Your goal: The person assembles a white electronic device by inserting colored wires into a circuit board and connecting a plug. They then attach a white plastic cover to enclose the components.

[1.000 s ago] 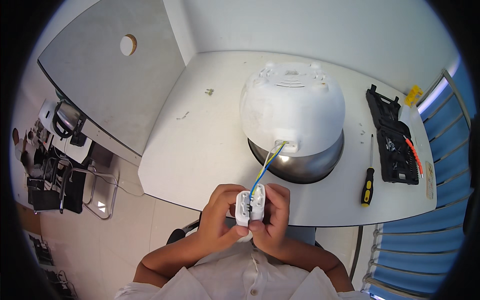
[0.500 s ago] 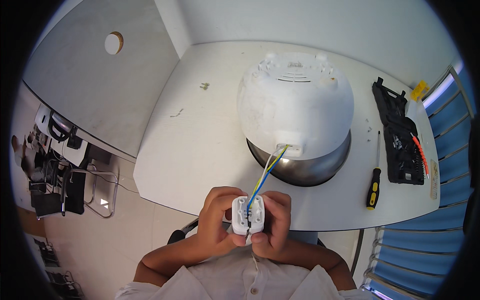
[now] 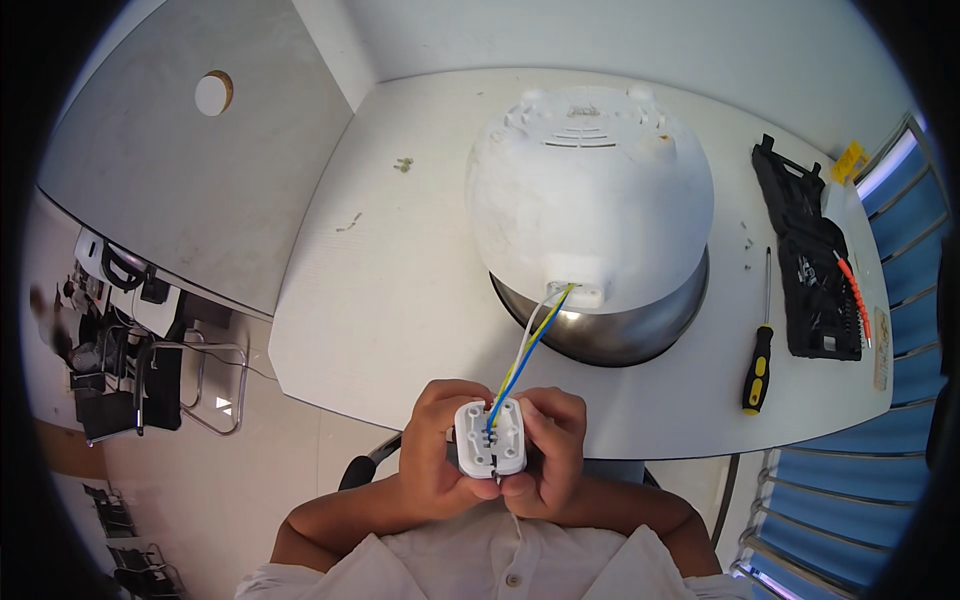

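Between my two hands sits a white plastic housing [image 3: 468, 447], its ribbed inside facing up, with a dark gap down the middle. My left hand [image 3: 432, 445] is closed round its left side, and my right hand [image 3: 552, 445] grips its right side. Blue, yellow-green and white wires [image 3: 528, 345] run from the housing to a socket in a round white appliance body [image 3: 590, 200]. That body rests upside down on the table, with a shiny metal part [image 3: 610, 337] beneath it. What exactly the wires join inside the housing is too small to tell.
On the white table [image 3: 350, 320] lie small screws [image 3: 403, 164] and thin metal bits [image 3: 349, 222] at the left. A black-and-yellow screwdriver [image 3: 758, 370] lies at the right, beside an open black tool case [image 3: 815, 270] with an orange flexible shaft [image 3: 853, 297] on it.
The housing has tilted slightly in my hands, so more of its inside shows. Both hands still hold it. The whole view has shifted a little.
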